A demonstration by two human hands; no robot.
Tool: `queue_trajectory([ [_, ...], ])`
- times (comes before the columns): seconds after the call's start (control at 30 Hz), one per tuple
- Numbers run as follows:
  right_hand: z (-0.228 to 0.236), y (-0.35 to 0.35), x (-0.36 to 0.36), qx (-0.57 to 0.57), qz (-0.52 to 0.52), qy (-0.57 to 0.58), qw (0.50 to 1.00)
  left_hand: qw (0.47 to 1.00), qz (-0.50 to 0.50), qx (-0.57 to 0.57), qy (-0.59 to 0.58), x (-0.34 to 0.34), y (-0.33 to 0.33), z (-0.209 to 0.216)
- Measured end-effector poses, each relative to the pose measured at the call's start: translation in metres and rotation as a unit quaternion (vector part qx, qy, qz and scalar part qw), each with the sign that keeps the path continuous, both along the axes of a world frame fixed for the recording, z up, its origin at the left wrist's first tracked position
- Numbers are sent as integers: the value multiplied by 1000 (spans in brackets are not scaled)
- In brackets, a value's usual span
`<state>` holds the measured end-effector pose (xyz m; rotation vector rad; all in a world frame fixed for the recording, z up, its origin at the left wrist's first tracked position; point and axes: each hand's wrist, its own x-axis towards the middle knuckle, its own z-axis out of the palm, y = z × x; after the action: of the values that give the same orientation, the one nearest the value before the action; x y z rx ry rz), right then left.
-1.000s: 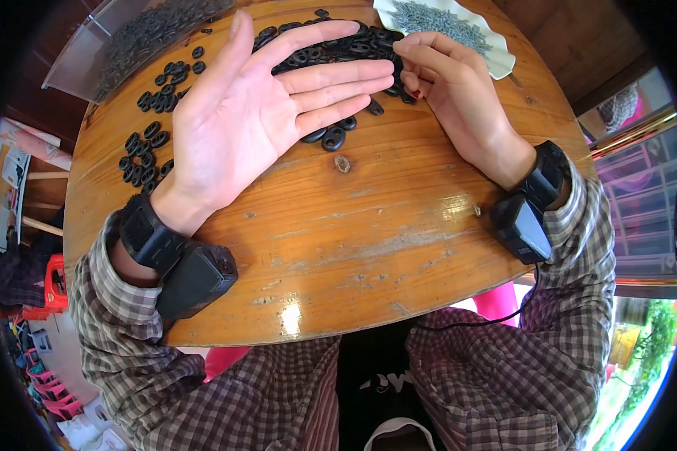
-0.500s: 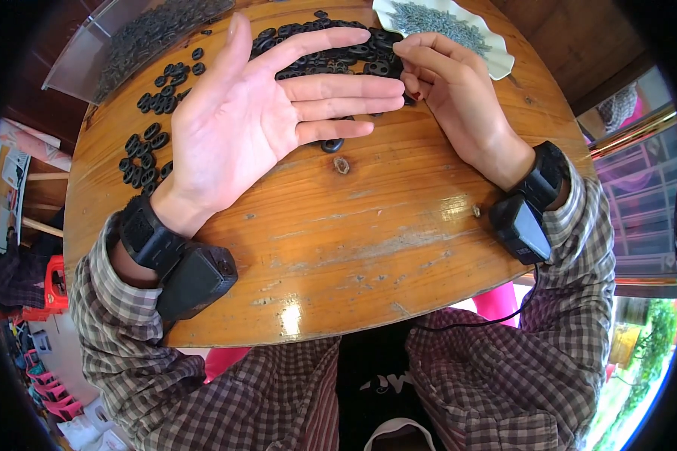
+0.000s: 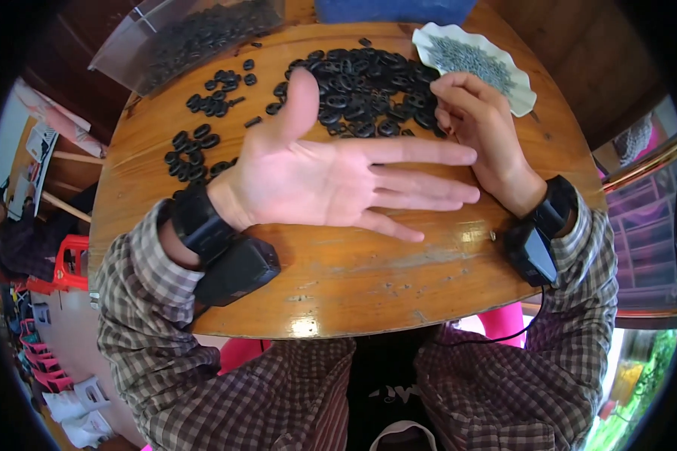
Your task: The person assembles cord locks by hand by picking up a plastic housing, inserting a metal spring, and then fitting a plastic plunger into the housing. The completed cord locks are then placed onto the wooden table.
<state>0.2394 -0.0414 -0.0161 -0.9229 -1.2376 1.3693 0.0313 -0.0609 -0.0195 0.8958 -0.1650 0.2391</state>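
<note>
My left hand (image 3: pixel 316 184) is held out over the wooden table with its palm up, fingers stretched and thumb raised. Nothing lies on that palm. Just beyond its fingertips is my right hand (image 3: pixel 489 135), with thumb and fingers curled together at the right edge of a heap of small black oval parts with holes (image 3: pixel 361 83). Whatever those fingers may hold is hidden. Close behind the right hand stands a white plate with a wavy rim (image 3: pixel 525 104), bearing a pile of small grey screw-like pieces (image 3: pixel 470 62).
Smaller groups of the black parts (image 3: pixel 188 154) lie on the table's left side. A clear plastic bin (image 3: pixel 116 64) with more of them stands at the back left, and a blue bin (image 3: pixel 395 10) at the back. A black device is strapped to each wrist.
My left hand has swung down and right, turning its fingers more sideways and uncovering the heap. The right hand stays curled beside the heap. The whole view has shifted, bringing in the blue bin.
</note>
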Motion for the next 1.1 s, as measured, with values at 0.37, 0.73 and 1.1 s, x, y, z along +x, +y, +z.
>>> queue_trajectory([
  [0.37, 2, 0, -3, 4, -6, 9, 1000, 1000, -14, 14, 12, 0, -1, 3],
  [0.73, 1, 1, -4, 13, 2, -22, 1000, 991, -9, 112, 71, -3, -5, 16],
  [1.1, 1, -1, -1, 29, 21, -35, 999, 987, 89, 127, 41, 0, -3, 9],
])
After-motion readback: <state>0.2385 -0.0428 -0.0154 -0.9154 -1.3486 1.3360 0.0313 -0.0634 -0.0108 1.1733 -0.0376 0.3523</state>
